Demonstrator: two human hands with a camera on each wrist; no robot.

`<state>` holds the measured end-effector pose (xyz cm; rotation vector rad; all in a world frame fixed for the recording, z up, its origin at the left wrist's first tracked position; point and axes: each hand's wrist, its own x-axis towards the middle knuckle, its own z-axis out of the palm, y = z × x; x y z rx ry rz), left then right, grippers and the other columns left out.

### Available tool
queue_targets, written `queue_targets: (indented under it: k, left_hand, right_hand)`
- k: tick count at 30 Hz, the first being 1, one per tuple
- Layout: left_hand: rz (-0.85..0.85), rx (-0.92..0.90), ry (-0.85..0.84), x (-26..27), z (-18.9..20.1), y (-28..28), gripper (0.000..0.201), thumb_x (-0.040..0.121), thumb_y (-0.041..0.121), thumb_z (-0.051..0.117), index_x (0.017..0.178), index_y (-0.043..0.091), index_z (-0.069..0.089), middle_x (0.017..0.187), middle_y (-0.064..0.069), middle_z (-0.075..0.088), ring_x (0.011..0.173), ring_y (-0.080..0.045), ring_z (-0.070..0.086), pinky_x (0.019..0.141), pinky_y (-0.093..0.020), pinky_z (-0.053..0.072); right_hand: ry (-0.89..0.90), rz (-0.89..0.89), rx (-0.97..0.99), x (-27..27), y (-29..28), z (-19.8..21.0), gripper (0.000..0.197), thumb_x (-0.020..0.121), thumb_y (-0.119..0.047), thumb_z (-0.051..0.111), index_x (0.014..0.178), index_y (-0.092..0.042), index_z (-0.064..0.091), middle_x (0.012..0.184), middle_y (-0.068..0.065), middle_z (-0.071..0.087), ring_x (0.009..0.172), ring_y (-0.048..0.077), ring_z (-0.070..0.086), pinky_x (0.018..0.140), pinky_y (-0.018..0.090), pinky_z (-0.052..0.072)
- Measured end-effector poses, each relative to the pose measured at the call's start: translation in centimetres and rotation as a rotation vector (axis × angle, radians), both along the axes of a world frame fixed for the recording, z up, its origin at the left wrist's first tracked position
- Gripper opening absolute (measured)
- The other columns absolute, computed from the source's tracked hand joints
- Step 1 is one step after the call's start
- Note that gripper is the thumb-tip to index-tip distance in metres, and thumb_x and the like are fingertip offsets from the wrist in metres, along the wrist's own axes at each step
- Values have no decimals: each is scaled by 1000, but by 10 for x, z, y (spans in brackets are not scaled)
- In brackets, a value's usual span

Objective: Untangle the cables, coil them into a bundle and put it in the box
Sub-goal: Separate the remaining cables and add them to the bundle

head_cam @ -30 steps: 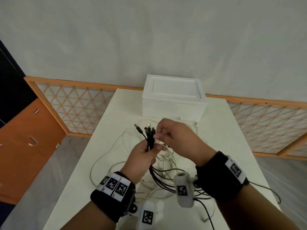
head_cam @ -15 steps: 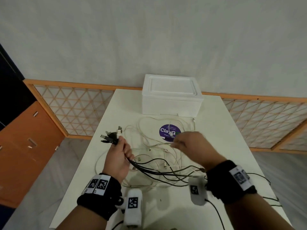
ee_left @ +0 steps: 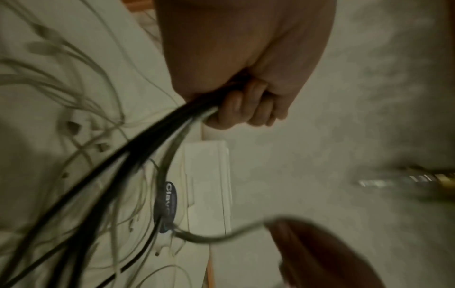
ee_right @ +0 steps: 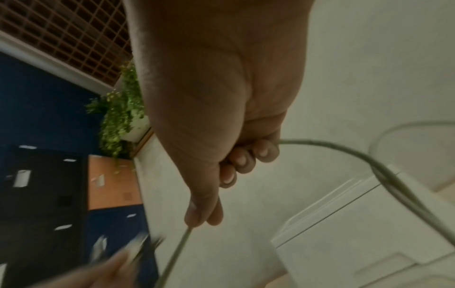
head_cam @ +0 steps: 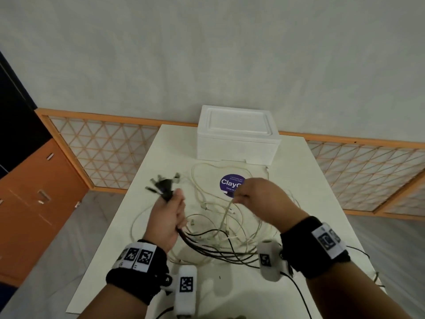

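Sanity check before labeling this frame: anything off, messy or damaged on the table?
Nothing looks damaged. The white cables lie in a loose tangle on the table, which fits the task. The left hand grips the black cables; the right hand pinches one white cable. The box is closed.

Matt white foam box (head_cam: 238, 143), smooth white table (head_cam: 322, 180), glossy black cables (head_cam: 213, 245).

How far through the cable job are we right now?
Early. Done: the black cables' plug ends are gathered in the left hand. In hand: the right hand pinches one thin white cable and lifts it from the loose white tangle on the white table. Left: finish separating, coil a bundle, open the lidded white foam box and put it in.
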<state>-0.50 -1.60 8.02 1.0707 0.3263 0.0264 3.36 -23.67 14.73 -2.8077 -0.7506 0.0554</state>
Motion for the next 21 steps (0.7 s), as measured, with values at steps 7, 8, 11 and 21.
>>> queue_targets:
  k: [7, 8, 11, 21]
  left_hand:
    - [-375, 378, 10, 7, 21, -38, 18, 93, 28, 59, 101, 13, 65, 65, -9, 52, 41, -9, 25, 38, -19, 20]
    - [-360, 411, 23, 8, 21, -37, 19, 93, 29, 59, 97, 12, 66, 59, -1, 51, 42, -9, 26, 39, -19, 21]
    - [-174, 318, 36, 12, 14, -27, 16, 93, 23, 59, 88, 10, 68, 51, 6, 35, 39, -9, 25, 42, -22, 17]
    - [221, -60, 11, 3, 6, 20, 19, 95, 26, 53, 92, 11, 64, 47, 9, 32, 33, -2, 27, 31, -14, 18]
  right_hand:
    - [-42, 40, 55, 8, 22, 6, 35, 85, -50, 54, 100, -19, 62, 95, 1, 66, 89, 22, 62, 72, 31, 47]
    - [-39, 17, 73, 12, 16, 12, 34, 82, -51, 61, 101, -22, 61, 95, -1, 66, 88, 19, 61, 71, 30, 46]
    - [15, -48, 24, 32, -11, 25, 19, 84, -44, 61, 84, -25, 62, 83, -5, 59, 81, 16, 56, 65, 28, 37]
    - [143, -212, -156, 70, -64, -29, 17, 94, -29, 45, 86, -17, 55, 99, 7, 59, 93, 26, 59, 71, 28, 40]
